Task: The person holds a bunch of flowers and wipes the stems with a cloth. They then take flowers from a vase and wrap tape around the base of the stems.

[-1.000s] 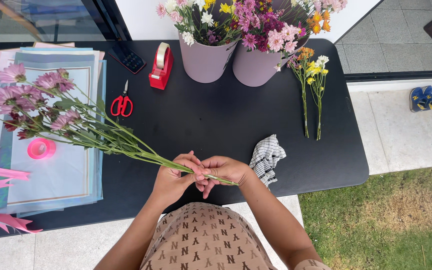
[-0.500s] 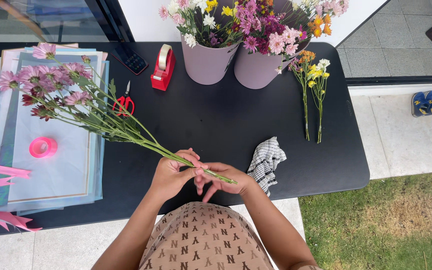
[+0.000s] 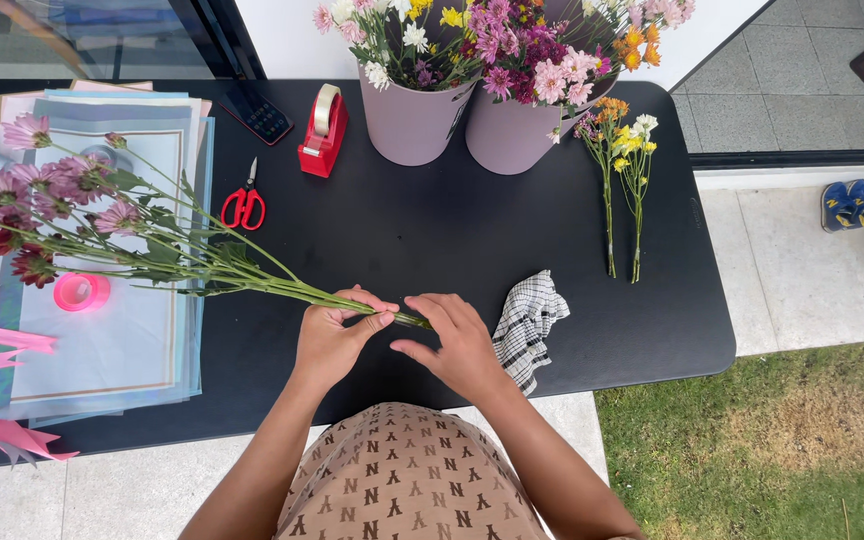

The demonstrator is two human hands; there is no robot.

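We have a single view, worn on the head, looking almost straight down from close above the hands [image 3: 397,340]. It faces the black counter [image 3: 432,240], which stretches ahead of them, with paving and grass out to their right.

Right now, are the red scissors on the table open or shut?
Shut. The scissors lie flat on the black table, blades together in one thin line, red handles side by side.

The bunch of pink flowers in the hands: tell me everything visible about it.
The bunch of pink flowers lies nearly flat above the black table, pink and dark red daisy-like heads fanning left over the stacked wrapping paper. Thin green stems with small leaves converge rightward. The left hand grips them near their ends; the right hand touches the stem tips.
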